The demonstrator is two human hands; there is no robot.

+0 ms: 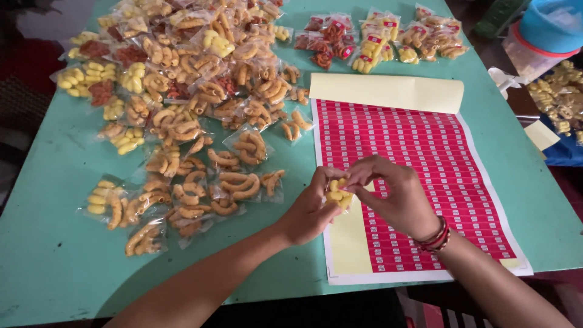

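My left hand (310,209) holds a small clear packet of yellow curled snacks (337,195) over the near left part of a red sticker sheet (425,164). My right hand (395,191), with red bangles on the wrist, pinches the top of the same packet with thumb and fingers. The sheet lies on the green table (54,243), its yellow backing peeled in places along the left edge and folded back at the far end (388,91).
A big heap of unlabelled snack packets (182,109) covers the table's left half. Several packets with red labels (376,42) lie at the far edge. A blue tub (552,24) and a bag of snacks (562,97) stand at the right.
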